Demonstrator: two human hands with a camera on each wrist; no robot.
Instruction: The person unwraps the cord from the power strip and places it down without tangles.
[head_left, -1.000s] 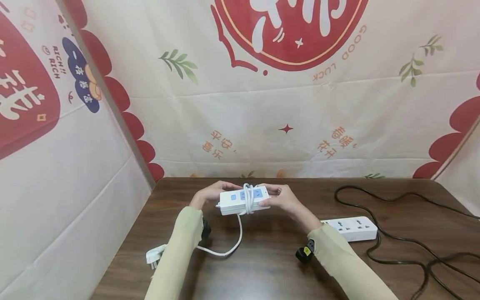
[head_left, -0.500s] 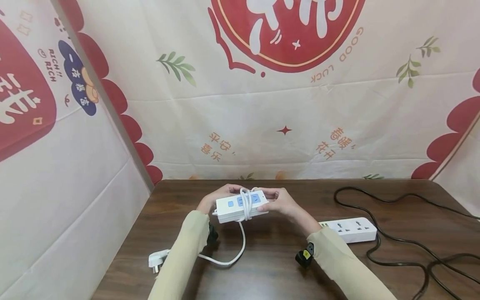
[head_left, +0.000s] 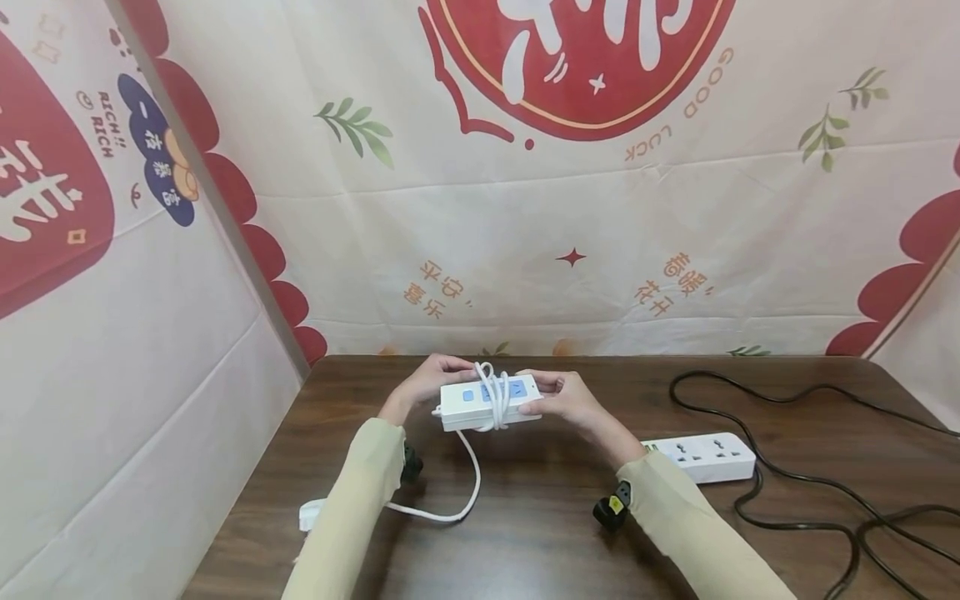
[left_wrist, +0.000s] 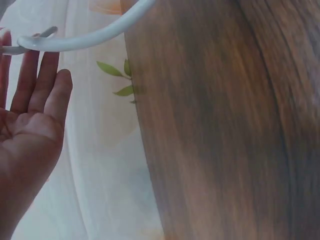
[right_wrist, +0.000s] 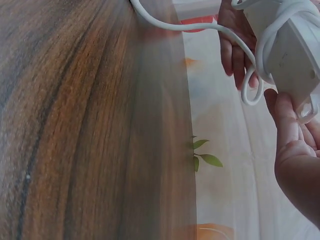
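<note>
Above the table, my right hand (head_left: 573, 402) grips the right end of a small white power strip (head_left: 456, 410) with blue sockets, thumb in front and fingers behind. Its white cord (head_left: 476, 483) is wound round the strip's middle in several turns. At the far side of the strip, my left hand (head_left: 426, 383) has its fingertips on a raised loop of that cord. The left wrist view shows the cord (left_wrist: 95, 39) crossing the fingertips of the left hand (left_wrist: 32, 120). From the strip, the cord hangs down to the table and passes under the left sleeve to a white plug (head_left: 309, 514), partly hidden.
A longer white power strip (head_left: 712, 458) lies on the table to the right, partly behind the right forearm. A black cable (head_left: 810, 479) winds across the table's right side. A printed cloth (head_left: 510, 217) hangs behind the brown table (head_left: 540, 533).
The strip dips toward me, then comes back up. My left hand rises with the cord, and the loop above the strip stands wider. The plug turns and slips further behind the left sleeve.
</note>
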